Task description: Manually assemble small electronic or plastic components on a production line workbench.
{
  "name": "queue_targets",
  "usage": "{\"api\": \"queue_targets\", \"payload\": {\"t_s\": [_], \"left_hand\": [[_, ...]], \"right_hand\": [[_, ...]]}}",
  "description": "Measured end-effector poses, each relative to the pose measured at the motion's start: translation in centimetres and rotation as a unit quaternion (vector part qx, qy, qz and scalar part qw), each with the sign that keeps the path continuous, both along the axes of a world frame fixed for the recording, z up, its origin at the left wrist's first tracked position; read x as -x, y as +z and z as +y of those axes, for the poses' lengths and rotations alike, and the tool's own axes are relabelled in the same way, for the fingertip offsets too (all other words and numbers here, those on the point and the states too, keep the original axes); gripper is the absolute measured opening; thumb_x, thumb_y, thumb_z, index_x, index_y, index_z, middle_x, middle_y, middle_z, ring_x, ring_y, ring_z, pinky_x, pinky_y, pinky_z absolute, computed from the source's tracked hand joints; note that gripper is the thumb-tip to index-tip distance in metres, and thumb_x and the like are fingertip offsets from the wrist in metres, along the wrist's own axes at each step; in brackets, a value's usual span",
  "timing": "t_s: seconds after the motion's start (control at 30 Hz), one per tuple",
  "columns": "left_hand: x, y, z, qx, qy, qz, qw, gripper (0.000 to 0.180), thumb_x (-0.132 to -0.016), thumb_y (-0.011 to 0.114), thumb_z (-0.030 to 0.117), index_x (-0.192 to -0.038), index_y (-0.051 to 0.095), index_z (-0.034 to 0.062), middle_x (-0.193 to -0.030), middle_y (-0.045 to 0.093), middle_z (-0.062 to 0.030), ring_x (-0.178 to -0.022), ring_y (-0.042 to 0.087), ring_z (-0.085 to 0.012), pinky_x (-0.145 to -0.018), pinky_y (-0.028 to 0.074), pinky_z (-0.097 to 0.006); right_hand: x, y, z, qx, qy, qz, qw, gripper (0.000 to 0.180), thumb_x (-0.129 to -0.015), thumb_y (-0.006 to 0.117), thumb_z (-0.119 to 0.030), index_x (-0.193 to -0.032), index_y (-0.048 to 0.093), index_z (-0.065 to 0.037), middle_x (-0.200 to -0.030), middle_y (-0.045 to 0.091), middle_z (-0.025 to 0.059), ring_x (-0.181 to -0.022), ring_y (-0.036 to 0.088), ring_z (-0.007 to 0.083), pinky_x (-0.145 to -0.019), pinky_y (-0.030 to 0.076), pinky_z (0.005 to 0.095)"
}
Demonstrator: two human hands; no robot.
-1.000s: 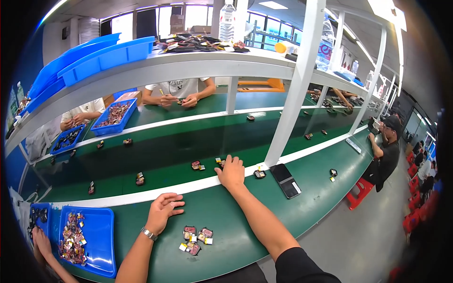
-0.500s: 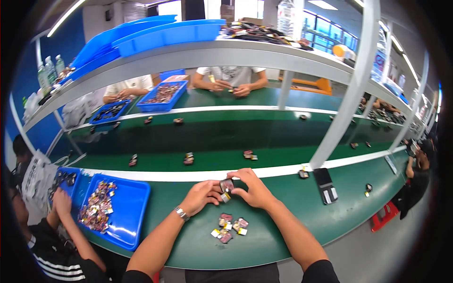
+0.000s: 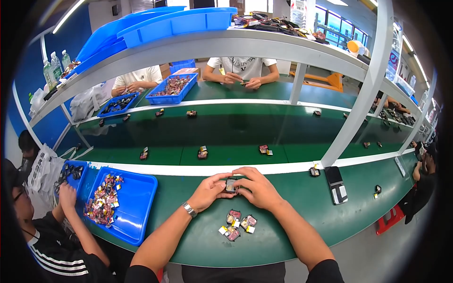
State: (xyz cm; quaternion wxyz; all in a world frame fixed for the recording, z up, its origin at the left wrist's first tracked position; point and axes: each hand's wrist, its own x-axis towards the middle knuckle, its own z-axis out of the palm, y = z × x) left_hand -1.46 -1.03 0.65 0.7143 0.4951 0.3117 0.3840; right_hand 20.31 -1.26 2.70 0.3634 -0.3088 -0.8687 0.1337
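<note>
Between my two hands is a small electronic module in a black frame (image 3: 230, 185), with a pale greyish part showing inside it. My left hand (image 3: 205, 193), wearing a metal-banded watch on its wrist, grips the module's left side between thumb and fingers. From the right, my right hand (image 3: 260, 189) closes on it with bent fingers across its top and the thumb below. Fingers cover part of the module. Just nearer to me on the green bench lies a cluster of similar modules (image 3: 233, 217), reddish, with white tabs and yellow tape.
At left, a blue tray (image 3: 137, 207) holds a heap of small reddish parts beside another person's hands (image 3: 67, 194). A black case (image 3: 336, 185) lies right, near the white post (image 3: 356, 89). Modules (image 3: 202, 152) sit on the green strip beyond the white rail. A shelf (image 3: 198, 49) spans above.
The module has gone from tilted, its white and yellow tab hanging down, to squarer between my hands. My right fingers have closed in over it. The whole view has shifted slightly.
</note>
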Motion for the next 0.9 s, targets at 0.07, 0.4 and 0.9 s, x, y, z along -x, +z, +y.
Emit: {"api": "queue_targets", "payload": {"t_s": [0.07,0.4,0.9], "left_hand": [[-0.2,-0.2,-0.1,-0.010,0.005,0.023,1.000,0.038,-0.100,0.041,0.005,-0.137,0.042,0.0009,-0.114,0.062,-0.0149,-0.105,0.063,-0.0204,-0.094,0.054,-0.032],[0.2,-0.3,-0.2,-0.050,-0.030,0.032,0.998,0.038,-0.094,0.047,-0.003,-0.132,0.044,0.0014,-0.116,0.062,-0.0128,-0.107,0.061,-0.0175,-0.098,0.051,-0.033],[0.3,-0.5,0.0,-0.016,-0.027,0.037,0.999,0.033,-0.096,0.048,0.000,-0.128,0.045,0.0036,-0.115,0.062,-0.0125,-0.106,0.062,-0.0195,-0.094,0.053,-0.034]], "right_hand": [[0.2,-0.1,-0.1,-0.005,-0.007,-0.004,1.000,0.019,-0.077,0.070,-0.005,-0.095,0.065,-0.008,-0.122,0.057,0.0088,-0.117,0.051,0.0303,-0.098,0.044,0.0407],[1.3,-1.0,-0.5,-0.031,-0.054,0.043,0.997,0.012,-0.074,0.073,-0.007,-0.085,0.069,-0.007,-0.117,0.060,0.0088,-0.112,0.055,0.0293,-0.092,0.048,0.0388],[1.5,-0.9,-1.0,0.022,-0.046,0.071,0.996,0.010,-0.075,0.072,-0.008,-0.084,0.070,-0.005,-0.124,0.057,0.0103,-0.120,0.049,0.0301,-0.098,0.044,0.0386]]}}
